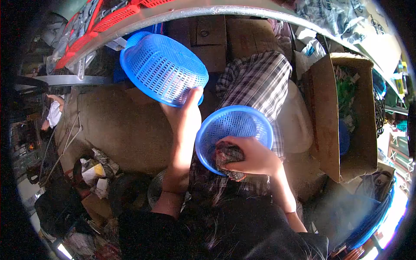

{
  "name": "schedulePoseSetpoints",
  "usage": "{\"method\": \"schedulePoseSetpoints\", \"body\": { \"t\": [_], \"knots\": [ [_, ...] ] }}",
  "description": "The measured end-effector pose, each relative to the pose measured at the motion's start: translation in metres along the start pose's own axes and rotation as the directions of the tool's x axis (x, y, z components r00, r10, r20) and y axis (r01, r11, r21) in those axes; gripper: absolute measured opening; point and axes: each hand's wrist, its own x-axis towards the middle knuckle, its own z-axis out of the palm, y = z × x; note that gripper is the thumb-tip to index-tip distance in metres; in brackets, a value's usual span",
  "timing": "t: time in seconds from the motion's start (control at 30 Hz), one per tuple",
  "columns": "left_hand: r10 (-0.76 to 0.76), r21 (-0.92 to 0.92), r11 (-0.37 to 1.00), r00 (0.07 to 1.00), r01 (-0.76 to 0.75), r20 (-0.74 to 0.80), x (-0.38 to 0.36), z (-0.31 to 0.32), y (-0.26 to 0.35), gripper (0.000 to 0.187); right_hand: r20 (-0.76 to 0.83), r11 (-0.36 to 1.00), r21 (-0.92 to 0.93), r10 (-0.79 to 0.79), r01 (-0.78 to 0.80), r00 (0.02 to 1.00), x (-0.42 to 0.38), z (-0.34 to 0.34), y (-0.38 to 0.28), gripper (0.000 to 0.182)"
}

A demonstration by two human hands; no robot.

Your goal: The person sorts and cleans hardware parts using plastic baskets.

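My left hand grips the rim of a blue perforated basket, its thumb on the side; the basket is tilted with its underside facing up. Lower and to the right, a second blue basket sits on my lap with its opening up. Over its near edge, my right hand is closed around a crumpled dark red and grey bundle. What the bundle is made of cannot be made out. Plaid cloth covers my legs beneath the lower basket.
An open cardboard box with green material stands at the right. A metal rail curves across the top, with red baskets beyond it. Crumpled papers lie at the lower left. Another person is partly visible far left.
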Motion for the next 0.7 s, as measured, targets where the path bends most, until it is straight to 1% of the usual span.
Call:
{"method": "schedulePoseSetpoints", "body": {
  "t": [0.07, 0.17, 0.27, 0.3, 0.37, 0.4, 0.43, 0.5, 0.53, 0.57, 0.6, 0.63, 0.7],
  "knots": [
    [-0.003, 0.045, 0.999, 1.000, 0.004, -0.023, -0.002, 0.000, 0.001, 0.051, -0.034, 0.998, 0.003, -0.061, 0.061, 0.998, -0.001, -0.003, -0.002, 0.052],
    [0.045, -0.100, 0.994, 0.998, -0.041, 0.044, 0.000, 0.000, -0.001, 0.043, -0.090, 0.987, 0.041, -0.149, 0.153, 0.985, -0.007, -0.011, -0.013, 0.055],
    [-0.083, -0.240, 0.964, 0.989, 0.111, 0.125, 0.003, 0.000, 0.006, 0.045, -0.145, 0.976, 0.076, -0.193, 0.205, 0.970, -0.016, -0.020, -0.022, 0.059],
    [-0.078, -0.266, 0.957, 0.986, 0.116, 0.149, 0.004, 0.002, 0.008, 0.046, -0.162, 0.973, 0.083, -0.202, 0.218, 0.966, -0.018, -0.023, -0.024, 0.060],
    [-0.065, -0.316, 0.941, 0.979, 0.125, 0.194, 0.006, 0.006, 0.010, 0.047, -0.231, 0.960, 0.192, -0.158, 0.204, 0.960, -0.024, -0.026, -0.026, 0.059],
    [-0.072, -0.241, 0.962, 0.972, 0.127, 0.223, 0.008, 0.001, 0.008, 0.049, -0.266, 0.950, 0.242, -0.129, 0.195, 0.955, -0.028, -0.029, -0.030, 0.059],
    [-0.093, -0.277, 0.948, 0.970, 0.155, 0.225, 0.007, 0.001, 0.008, 0.050, -0.300, 0.937, 0.291, -0.099, 0.190, 0.949, -0.030, -0.031, -0.032, 0.058],
    [-0.126, -0.346, 0.915, 0.963, 0.205, 0.238, 0.003, 0.001, 0.009, 0.052, -0.412, 0.949, 0.148, -0.197, 0.279, 0.890, -0.030, -0.034, -0.028, 0.060],
    [-0.177, -0.200, 0.950, 0.939, 0.242, 0.296, 0.005, -0.007, 0.007, 0.060, -0.451, 0.946, 0.066, -0.256, 0.318, 0.855, -0.033, -0.037, -0.026, 0.061],
    [-0.164, -0.236, 0.939, 0.931, 0.248, 0.326, 0.005, -0.010, 0.006, 0.058, -0.485, 0.936, -0.018, -0.316, 0.351, 0.816, -0.034, -0.040, -0.025, 0.063],
    [-0.151, -0.272, 0.927, 0.922, 0.257, 0.356, 0.006, -0.010, 0.006, 0.058, -0.583, 0.913, 0.080, -0.284, 0.401, 0.762, -0.035, -0.037, -0.026, 0.066],
    [-0.137, -0.308, 0.913, 0.912, 0.268, 0.386, 0.006, -0.007, 0.010, 0.058, -0.616, 0.894, 0.175, -0.229, 0.414, 0.754, -0.036, -0.040, -0.028, 0.064],
    [-0.177, -0.265, 0.922, 0.918, 0.281, 0.356, 0.005, 0.004, 0.024, 0.064, -0.793, 0.932, 0.072, -0.162, 0.354, 0.588, -0.033, -0.037, -0.037, 0.061]
  ]
}}
